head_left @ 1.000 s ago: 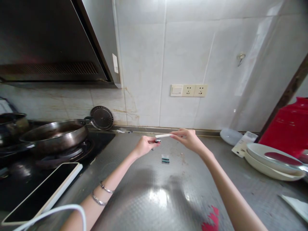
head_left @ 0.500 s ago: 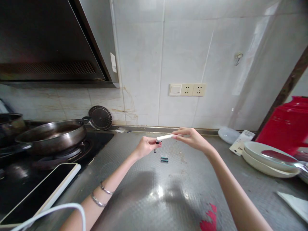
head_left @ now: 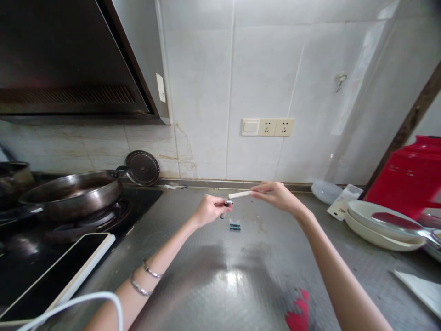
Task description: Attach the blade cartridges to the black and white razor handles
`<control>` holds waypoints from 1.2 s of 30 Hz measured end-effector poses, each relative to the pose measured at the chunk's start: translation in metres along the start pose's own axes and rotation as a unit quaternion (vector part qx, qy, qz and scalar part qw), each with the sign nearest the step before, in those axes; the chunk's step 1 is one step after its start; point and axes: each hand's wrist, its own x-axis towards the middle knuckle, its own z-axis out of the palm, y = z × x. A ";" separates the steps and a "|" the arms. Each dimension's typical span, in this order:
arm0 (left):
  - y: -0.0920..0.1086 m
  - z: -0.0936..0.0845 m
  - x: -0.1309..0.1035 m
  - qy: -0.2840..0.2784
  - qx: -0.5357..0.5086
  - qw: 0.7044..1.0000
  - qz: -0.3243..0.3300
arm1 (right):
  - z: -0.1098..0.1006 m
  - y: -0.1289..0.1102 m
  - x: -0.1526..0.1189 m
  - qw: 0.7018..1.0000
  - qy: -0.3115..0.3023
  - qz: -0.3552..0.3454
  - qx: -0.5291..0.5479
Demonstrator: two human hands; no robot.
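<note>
My left hand [head_left: 211, 210] pinches a small black-and-silver piece [head_left: 228, 203] between thumb and fingers; its kind is too small to tell. A short dark end shows below the fingers. My right hand [head_left: 274, 195] is closed on a slim white stick [head_left: 240, 195], held nearly level. The stick's free end points left and sits just above and beside the black-and-silver piece, with a slight gap. Below the hands, a small clear pack with teal-and-dark strips [head_left: 234, 225] lies on the metal counter [head_left: 193, 285].
On the left are a steel pan [head_left: 76, 191] on the black stove and a large phone [head_left: 57, 276] with a white cable [head_left: 86, 295]. Stacked plates [head_left: 379, 232], a white card [head_left: 344, 202] and a red container [head_left: 406, 179] stand right. Wall sockets [head_left: 268, 127] are behind.
My right hand has moved slightly right, drawing the white stick's end away from the black-and-silver piece in my left hand, which now shows more. My left hand has hardly moved.
</note>
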 end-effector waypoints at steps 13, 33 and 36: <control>0.001 0.000 0.000 0.003 0.002 1.000 0.011 | -0.003 0.003 -0.001 1.000 -0.009 -0.003 0.029; 0.010 0.000 -0.003 -0.001 0.000 1.000 0.019 | -0.009 0.003 -0.003 0.998 -0.029 -0.001 0.061; 0.009 0.000 -0.003 -0.005 0.005 1.000 0.020 | -0.008 -0.002 -0.002 0.997 -0.047 -0.017 0.061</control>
